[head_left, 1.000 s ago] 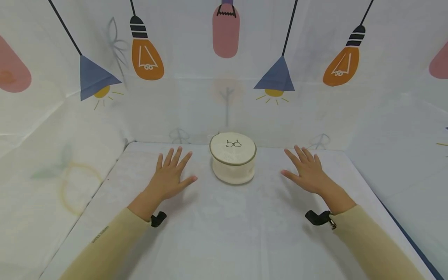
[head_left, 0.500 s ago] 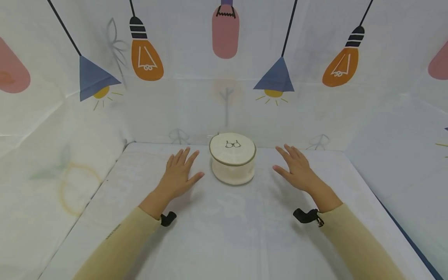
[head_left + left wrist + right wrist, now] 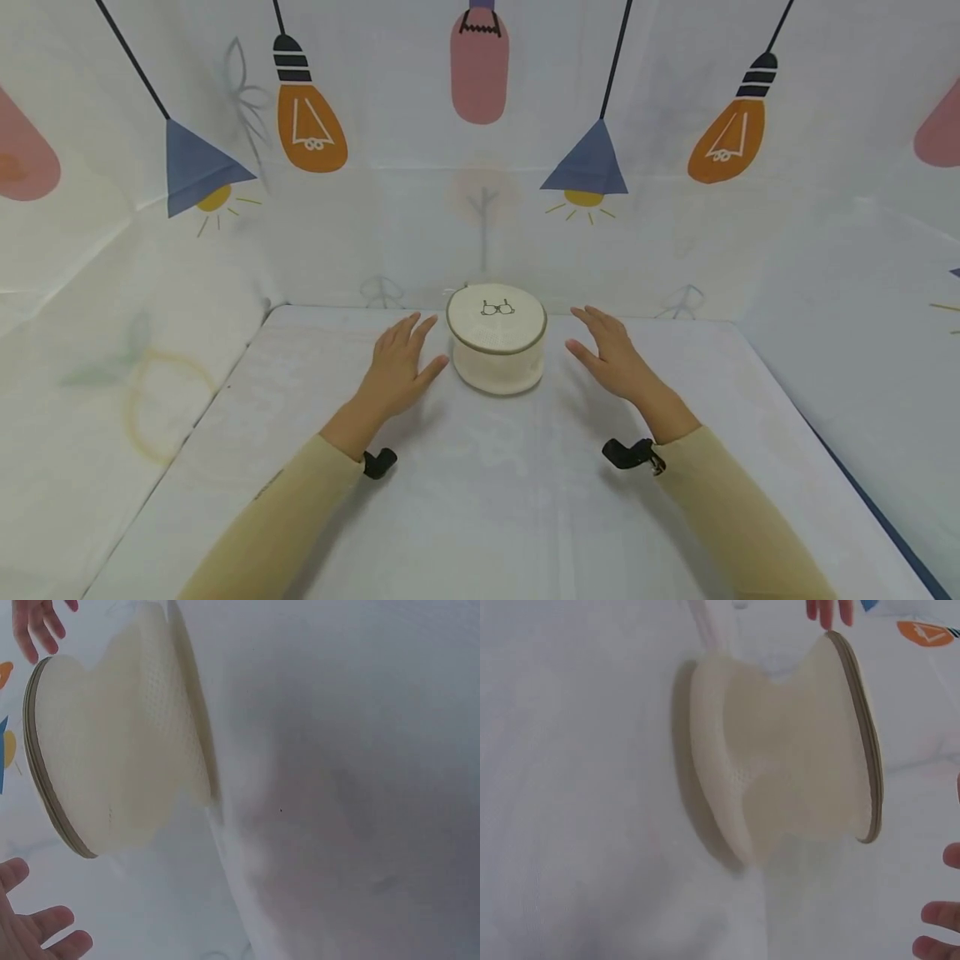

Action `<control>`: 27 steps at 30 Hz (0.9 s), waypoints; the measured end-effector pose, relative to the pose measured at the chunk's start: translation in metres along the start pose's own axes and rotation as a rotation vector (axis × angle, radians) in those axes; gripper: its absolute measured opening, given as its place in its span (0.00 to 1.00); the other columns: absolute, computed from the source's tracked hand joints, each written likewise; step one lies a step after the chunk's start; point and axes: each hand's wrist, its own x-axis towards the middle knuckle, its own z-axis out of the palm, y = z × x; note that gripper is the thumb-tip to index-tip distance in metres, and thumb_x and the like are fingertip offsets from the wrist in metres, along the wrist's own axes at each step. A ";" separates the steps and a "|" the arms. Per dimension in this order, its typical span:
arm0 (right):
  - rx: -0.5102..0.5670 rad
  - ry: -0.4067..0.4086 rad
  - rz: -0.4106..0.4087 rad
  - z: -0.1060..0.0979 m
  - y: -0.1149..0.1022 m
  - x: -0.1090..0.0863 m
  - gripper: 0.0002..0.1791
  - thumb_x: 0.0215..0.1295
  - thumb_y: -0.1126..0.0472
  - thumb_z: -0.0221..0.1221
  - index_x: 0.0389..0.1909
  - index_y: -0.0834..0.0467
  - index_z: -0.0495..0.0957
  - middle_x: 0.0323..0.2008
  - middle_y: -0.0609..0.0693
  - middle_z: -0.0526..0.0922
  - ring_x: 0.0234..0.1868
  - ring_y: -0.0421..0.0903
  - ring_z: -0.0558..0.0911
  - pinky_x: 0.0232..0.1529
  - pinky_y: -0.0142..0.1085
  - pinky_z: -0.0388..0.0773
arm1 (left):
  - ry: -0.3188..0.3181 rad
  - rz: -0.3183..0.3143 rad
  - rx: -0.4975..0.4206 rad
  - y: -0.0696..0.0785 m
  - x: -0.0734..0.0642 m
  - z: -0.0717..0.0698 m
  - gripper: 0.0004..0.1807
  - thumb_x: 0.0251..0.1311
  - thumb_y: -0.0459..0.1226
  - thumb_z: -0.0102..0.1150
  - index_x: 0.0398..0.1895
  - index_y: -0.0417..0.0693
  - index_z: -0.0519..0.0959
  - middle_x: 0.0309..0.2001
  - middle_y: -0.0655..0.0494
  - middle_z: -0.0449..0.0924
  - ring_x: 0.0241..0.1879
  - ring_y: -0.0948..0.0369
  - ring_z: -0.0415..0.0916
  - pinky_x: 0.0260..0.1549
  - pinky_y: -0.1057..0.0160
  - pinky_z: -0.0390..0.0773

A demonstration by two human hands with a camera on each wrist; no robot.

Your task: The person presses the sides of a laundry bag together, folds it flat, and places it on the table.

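A round cream mesh bag (image 3: 498, 367) with an olive zipper round its top and a printed pair of glasses on the lid stands upright at the table's far middle. Just left of it is my left hand (image 3: 396, 373), fingers spread and slightly bent, holding nothing. On the other side my right hand (image 3: 611, 358) hovers with its palm toward the bag, also bare. A small gap shows between each hand and the bag in the head view. Both wrist views show the bag's soft, dented side wall, in the left wrist view (image 3: 112, 750) and the right wrist view (image 3: 780, 750).
A white-covered table (image 3: 480, 500) lies beneath the hands. Behind it hangs a white cloth backdrop (image 3: 420, 225) printed with lamps and bulbs. Black wrist mounts (image 3: 630, 454) protrude from both sleeves.
Both hands have moved inward toward the bag, the left hand to the right and the right hand to the left. Their fingers are less spread. The bag has stayed in place.
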 end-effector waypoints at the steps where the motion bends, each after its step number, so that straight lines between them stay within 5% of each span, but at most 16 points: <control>1: 0.010 0.006 -0.001 0.002 0.000 0.002 0.35 0.76 0.48 0.53 0.76 0.61 0.57 0.75 0.69 0.54 0.75 0.68 0.50 0.70 0.67 0.47 | 0.004 0.002 -0.007 0.000 0.001 0.001 0.41 0.73 0.63 0.39 0.79 0.49 0.52 0.77 0.38 0.49 0.76 0.42 0.46 0.72 0.39 0.46; 18: 0.157 0.129 -0.018 0.029 -0.002 0.028 0.29 0.77 0.52 0.53 0.71 0.63 0.65 0.70 0.64 0.66 0.73 0.61 0.60 0.72 0.58 0.53 | 0.057 -0.042 -0.148 0.009 0.029 0.016 0.44 0.72 0.65 0.32 0.78 0.43 0.53 0.75 0.35 0.53 0.75 0.40 0.49 0.70 0.34 0.48; 27: 0.291 0.110 0.082 0.044 -0.003 0.043 0.29 0.78 0.51 0.51 0.73 0.60 0.63 0.71 0.64 0.63 0.68 0.64 0.64 0.64 0.61 0.65 | 0.111 -0.064 -0.213 0.008 0.040 0.031 0.40 0.75 0.60 0.38 0.77 0.41 0.55 0.75 0.39 0.58 0.75 0.44 0.53 0.71 0.39 0.51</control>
